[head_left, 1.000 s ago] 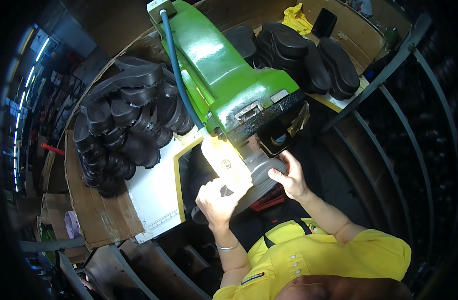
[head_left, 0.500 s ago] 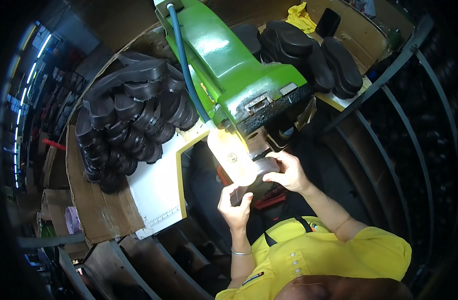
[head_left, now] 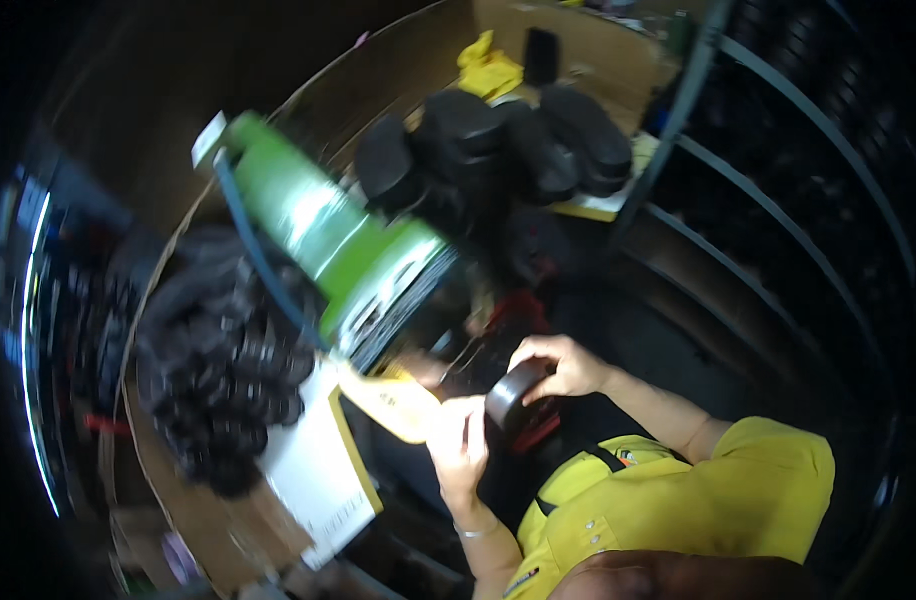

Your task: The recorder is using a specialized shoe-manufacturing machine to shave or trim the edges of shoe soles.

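A dark brown shoe sole (head_left: 517,388) is held up in front of the green sewing-type machine (head_left: 318,235), with its curved, shiny end facing me. Its far parts are hidden by my fingers. My right hand (head_left: 563,368) is closed round the right side of the sole, thumb below and fingers over the top. At the sole's left side is my left hand (head_left: 459,452), fingers drawn together and washed out by the lamp's glare; it seems to grip that edge. Just left of the sole glows the machine's flat lamp (head_left: 390,405).
A heap of dark soles (head_left: 228,350) lies on the white tabletop (head_left: 323,480) at left, inside a cardboard surround (head_left: 168,470). More soles (head_left: 588,135), a yellow cloth (head_left: 489,68) and a black phone-like object (head_left: 541,55) are at the back. Metal racks (head_left: 768,190) stand at right.
The sole and both hands have come away from under the machine head, toward me. My view has turned, so the machine sits farther left and the picture is blurred.
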Tool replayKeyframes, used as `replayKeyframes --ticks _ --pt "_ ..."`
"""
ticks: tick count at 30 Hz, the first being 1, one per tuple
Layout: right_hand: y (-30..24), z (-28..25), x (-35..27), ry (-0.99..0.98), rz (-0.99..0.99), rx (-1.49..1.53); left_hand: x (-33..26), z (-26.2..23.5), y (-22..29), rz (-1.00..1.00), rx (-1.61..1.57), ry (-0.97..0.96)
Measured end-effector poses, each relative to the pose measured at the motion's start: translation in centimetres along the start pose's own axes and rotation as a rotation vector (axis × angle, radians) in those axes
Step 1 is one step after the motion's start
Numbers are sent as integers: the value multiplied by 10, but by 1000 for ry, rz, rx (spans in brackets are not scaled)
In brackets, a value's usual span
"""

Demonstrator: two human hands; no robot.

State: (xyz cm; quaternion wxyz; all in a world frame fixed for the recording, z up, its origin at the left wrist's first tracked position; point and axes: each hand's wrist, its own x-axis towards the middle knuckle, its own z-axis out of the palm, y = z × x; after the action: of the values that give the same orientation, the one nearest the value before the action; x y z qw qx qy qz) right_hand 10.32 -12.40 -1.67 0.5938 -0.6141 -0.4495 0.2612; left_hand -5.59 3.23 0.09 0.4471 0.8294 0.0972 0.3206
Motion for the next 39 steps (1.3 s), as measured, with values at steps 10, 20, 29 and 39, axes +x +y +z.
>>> replayKeyframes --ticks 10,20,29,39 --pt "-34 -56 -44 189 190 -77 3 48 -1 30 -10 -171" --pt "-69 -170 44 1360 -379 -154 -17 59 -44 -288 0 -65" --pt "42 -167 138 1096 276 199 -141 149 -202 -420 333 111" --pt "47 -184 96 1083 415 55 30 3 -84 113 238 709"
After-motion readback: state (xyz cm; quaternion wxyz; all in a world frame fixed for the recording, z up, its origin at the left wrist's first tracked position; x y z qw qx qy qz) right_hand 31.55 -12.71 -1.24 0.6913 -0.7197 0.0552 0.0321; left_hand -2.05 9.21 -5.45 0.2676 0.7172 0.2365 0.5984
